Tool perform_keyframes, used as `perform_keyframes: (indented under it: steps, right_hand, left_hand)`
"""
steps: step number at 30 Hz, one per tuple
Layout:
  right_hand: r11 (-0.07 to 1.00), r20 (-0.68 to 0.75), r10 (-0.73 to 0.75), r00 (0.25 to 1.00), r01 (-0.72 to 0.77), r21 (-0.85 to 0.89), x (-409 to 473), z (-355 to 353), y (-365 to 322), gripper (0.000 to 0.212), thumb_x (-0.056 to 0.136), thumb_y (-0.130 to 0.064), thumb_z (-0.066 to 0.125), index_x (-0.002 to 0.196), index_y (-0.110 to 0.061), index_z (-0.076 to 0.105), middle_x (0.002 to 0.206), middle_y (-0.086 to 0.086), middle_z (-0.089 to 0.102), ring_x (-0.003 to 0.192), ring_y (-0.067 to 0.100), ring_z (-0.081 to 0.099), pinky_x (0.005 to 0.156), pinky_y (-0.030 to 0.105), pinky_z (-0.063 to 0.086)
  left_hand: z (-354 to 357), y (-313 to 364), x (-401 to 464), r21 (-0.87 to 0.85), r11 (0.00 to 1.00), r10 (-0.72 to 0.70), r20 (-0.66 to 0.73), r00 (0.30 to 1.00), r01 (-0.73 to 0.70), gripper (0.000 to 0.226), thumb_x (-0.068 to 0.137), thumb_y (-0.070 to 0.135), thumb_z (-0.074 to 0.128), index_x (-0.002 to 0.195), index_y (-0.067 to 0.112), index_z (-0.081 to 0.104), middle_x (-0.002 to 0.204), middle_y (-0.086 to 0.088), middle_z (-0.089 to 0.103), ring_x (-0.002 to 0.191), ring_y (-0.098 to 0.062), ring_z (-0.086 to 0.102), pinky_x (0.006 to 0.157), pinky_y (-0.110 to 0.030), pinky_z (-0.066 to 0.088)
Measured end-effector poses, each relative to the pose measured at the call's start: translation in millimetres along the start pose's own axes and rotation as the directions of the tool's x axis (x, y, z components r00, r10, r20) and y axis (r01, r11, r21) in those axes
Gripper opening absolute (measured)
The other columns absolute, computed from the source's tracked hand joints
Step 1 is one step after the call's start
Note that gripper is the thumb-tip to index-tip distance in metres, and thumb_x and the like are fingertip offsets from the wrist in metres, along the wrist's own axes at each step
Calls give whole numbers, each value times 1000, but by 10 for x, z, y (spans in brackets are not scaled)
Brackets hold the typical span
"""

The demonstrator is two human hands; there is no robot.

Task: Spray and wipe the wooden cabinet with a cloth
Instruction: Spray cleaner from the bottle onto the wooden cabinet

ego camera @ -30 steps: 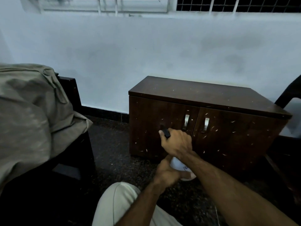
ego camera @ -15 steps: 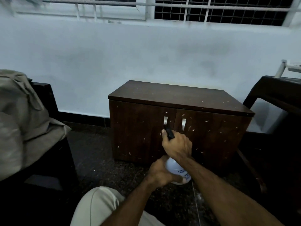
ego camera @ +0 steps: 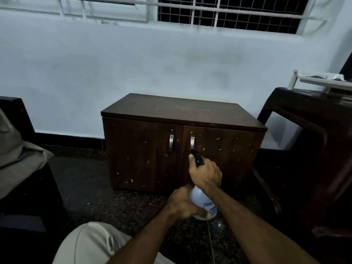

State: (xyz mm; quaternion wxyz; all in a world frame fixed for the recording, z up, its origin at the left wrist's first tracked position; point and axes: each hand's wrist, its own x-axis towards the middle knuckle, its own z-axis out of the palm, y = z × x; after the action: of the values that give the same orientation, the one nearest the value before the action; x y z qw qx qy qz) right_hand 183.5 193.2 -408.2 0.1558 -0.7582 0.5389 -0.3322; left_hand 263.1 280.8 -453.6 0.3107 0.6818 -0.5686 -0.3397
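Up close, the right hand was clenched around the black trigger head of the white spray bottle, while the left hand cupped and gripped the bottle's round body from the left. Its nozzle pointed at the right door of the wooden cabinet, just below the right handle. Farther off, the cabinet stood against the pale wall, speckled with white flecks.
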Motion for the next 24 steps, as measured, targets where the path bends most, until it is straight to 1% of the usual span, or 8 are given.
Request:
perform_keyframes:
  steps: [7, 11, 13, 16, 19, 21, 22, 24]
  right_hand:
    - [994, 57, 46, 997, -51, 91, -87, -12, 137, 38, 100, -60, 43, 86, -29, 61, 70, -9, 62, 66, 5, 56, 70, 29, 44]
    - [991, 156, -13, 988, -8, 135, -164, 100, 72, 41, 98, -62, 44, 84, -28, 61, 64, -8, 60, 64, 7, 60, 67, 28, 47]
    - [993, 210, -71, 975, 50, 102, -208, 178, 21, 43, 98, -65, 42, 89, -27, 61, 68, -9, 61, 66, 7, 59, 69, 28, 45]
    - [988, 256, -146, 956, 152, -4, -273, 295, -108, 40, 99, -63, 40, 86, -28, 55, 70, -10, 59, 67, 12, 55, 69, 29, 41]
    - [972, 266, -191, 945, 220, -83, -323, 387, -221, 37, 100, -58, 40, 84, -28, 53, 73, -8, 57, 69, 15, 54, 68, 30, 38]
    - [980, 262, -175, 949, 194, -48, -331, 391, -217, 37, 101, -58, 40, 85, -27, 53, 69, -10, 55, 67, 13, 54, 68, 29, 38]
    - [987, 256, -150, 955, 158, -12, -324, 375, -190, 37, 101, -59, 41, 86, -28, 53, 68, -11, 55, 66, 11, 54, 67, 29, 39]
    - [994, 229, -97, 969, 84, 65, -288, 306, -106, 37, 100, -60, 41, 88, -29, 55, 68, -11, 56, 65, 7, 55, 69, 29, 42]
  left_hand:
    - [32, -31, -16, 58, 998, -1, 6, 1000, 1, 98, 43, 56, 92, 132, 29, 59, 125, 14, 67, 112, -10, 65, 93, -35, 58]
    - [0, -174, -88, 63, 998, -22, -6, 1000, 22, 97, 48, 52, 93, 135, 28, 57, 130, 14, 64, 115, -10, 63, 94, -31, 56]
    - [-7, -270, -129, 56, 998, -31, -15, 999, 32, 95, 50, 49, 94, 136, 28, 58, 129, 15, 64, 116, -9, 62, 95, -29, 54]
    - [-6, -375, -190, -7, 995, -96, 0, 995, 96, 81, 52, 42, 96, 126, 28, 66, 122, 19, 67, 110, -3, 63, 95, -26, 54]
    - [-2, -421, -217, -23, 995, -99, 27, 995, 100, 72, 57, 35, 96, 124, 26, 69, 124, 15, 69, 111, -5, 64, 97, -27, 54]
    - [-15, -439, -224, -22, 995, -98, 23, 995, 98, 70, 61, 34, 96, 124, 26, 68, 117, 19, 65, 105, -1, 62, 86, -15, 52]
    - [-21, -432, -223, -24, 995, -97, 12, 995, 97, 72, 59, 38, 96, 124, 27, 67, 115, 20, 66, 103, 0, 62, 85, -14, 52]
    - [-3, -422, -190, -19, 996, -85, -22, 996, 85, 91, 47, 52, 96, 129, 31, 64, 122, 20, 67, 108, 0, 63, 95, -23, 54]
